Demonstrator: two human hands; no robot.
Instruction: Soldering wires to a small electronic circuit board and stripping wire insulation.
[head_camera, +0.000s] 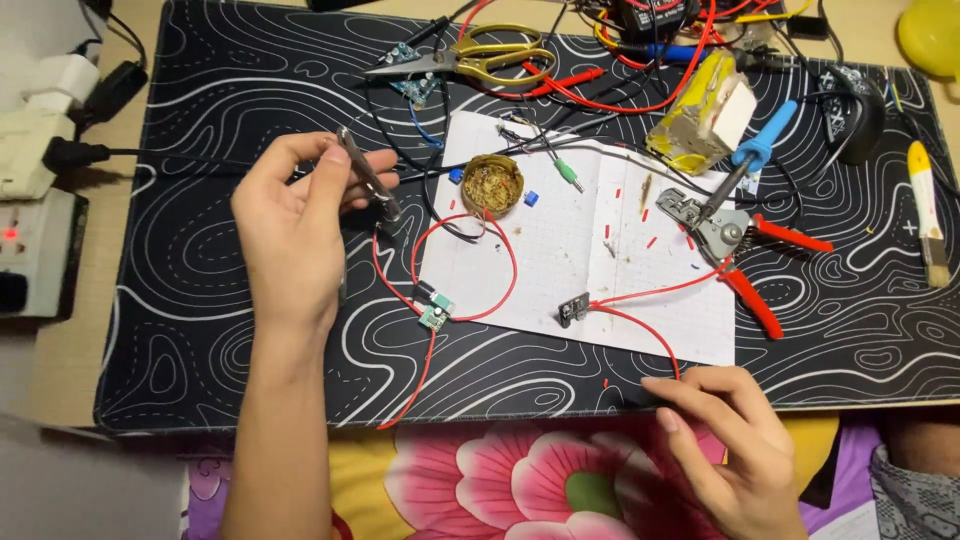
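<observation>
The left hand is pinching metal tweezers over the black mat. The right hand is pinching a red wire with its fingers together.

No packages, labels, signs or screens anywhere on the black patterned mat.

scissors | wire stripper | soldering iron | brush | power strip
</observation>
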